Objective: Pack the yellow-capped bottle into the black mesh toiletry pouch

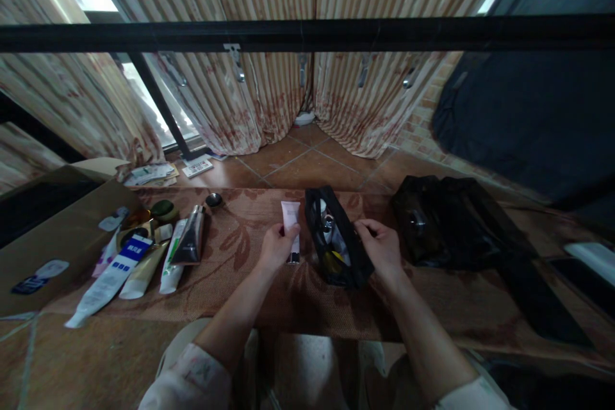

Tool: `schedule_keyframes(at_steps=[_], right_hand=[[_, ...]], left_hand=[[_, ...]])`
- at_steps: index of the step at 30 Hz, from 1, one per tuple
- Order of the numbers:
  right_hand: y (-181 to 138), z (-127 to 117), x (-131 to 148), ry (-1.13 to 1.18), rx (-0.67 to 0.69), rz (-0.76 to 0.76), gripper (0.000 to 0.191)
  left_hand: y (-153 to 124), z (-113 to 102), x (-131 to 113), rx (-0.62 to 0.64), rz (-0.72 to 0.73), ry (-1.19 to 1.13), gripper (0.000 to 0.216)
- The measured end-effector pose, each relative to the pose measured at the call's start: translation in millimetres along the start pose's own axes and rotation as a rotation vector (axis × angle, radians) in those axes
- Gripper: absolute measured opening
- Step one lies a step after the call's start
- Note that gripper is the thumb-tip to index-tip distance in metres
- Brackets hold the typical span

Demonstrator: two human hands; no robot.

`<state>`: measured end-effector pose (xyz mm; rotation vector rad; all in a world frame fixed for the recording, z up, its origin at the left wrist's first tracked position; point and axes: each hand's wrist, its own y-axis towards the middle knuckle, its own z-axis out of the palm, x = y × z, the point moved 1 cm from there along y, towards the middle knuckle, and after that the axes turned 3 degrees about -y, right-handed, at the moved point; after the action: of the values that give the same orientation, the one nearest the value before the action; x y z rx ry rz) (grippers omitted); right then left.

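My left hand (277, 247) is closed around a pale pink squeeze tube (291, 213), held upright with its dark cap downward, just left of a black pouch (355, 237). The pouch lies unzipped on the cloth. Inside it sit small bottles (327, 221) and something yellow (334, 261). On the pouch's right side, my right hand (380, 245) pinches the rim between thumb and fingers. The lower part of the pouch's contents is in shadow.
Several tubes (115, 278) and jars (163, 210) lie at left beside a cardboard box (62, 230). A small round dark lid (214, 199) rests near the back edge. Black bags (446, 224) lie at right. A dark metal bar (307, 35) crosses ahead, before curtains.
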<state>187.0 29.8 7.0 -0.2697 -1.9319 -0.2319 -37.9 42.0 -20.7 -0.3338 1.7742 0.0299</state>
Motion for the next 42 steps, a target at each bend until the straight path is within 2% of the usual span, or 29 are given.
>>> schedule_keyframes(at_steps=[7,16,26,42], right_hand=[[1.0,0.0,-2.7,-0.029,-0.007,-0.031,0.033],[-0.6,-0.8,1.4,-0.025,-0.007,-0.013,0.033],[-2.6,-1.2,6.4,-0.037,-0.023,-0.058,0.032],[-0.8,-1.1,2.4,-0.011,-0.003,-0.019,0.032]], left_hand=[[-0.4,-0.8,-1.2,0.028,0.013,0.079,0.035],[-3.1,-1.5,-6.1,-0.004,0.006,0.109,0.034],[-1.2,-0.8,-1.7,0.01,0.017,0.083,0.035],[0.4,-1.2,0.9,0.011,0.029,0.122,0.036]])
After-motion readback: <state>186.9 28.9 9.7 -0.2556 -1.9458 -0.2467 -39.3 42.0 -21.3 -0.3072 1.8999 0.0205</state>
